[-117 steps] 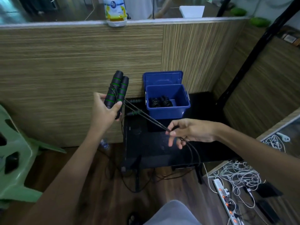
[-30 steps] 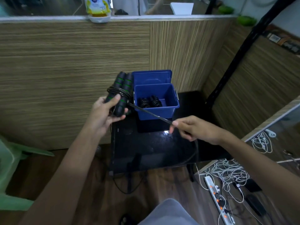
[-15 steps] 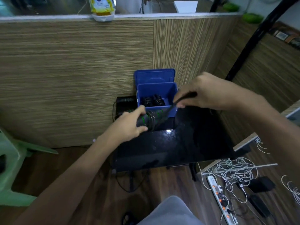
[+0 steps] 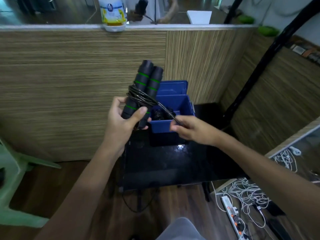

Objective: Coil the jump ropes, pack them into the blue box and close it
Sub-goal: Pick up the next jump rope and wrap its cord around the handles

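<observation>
My left hand (image 4: 121, 122) grips two black foam jump-rope handles with green rings (image 4: 144, 84), held upright and side by side. The thin black rope (image 4: 142, 97) is wound several times around the middle of the handles. My right hand (image 4: 188, 129) pinches the rope's free end just right of the handles, in front of the blue box (image 4: 161, 126). The box stands open on the black table (image 4: 173, 163), its lid (image 4: 173, 87) tipped up against the wooden wall. Another coiled black jump rope (image 4: 161, 113) lies inside the box.
A wood-grain partition (image 4: 78, 84) rises behind the table, with a white and yellow container (image 4: 113, 14) on its ledge. A green plastic chair (image 4: 12, 179) stands at the left. A power strip (image 4: 232, 217) and tangled white cables (image 4: 247, 191) lie on the floor at right.
The handles have come up from a low, level position by the box to upright. My right hand dropped from above the box to in front of it, and more rope is wound on.
</observation>
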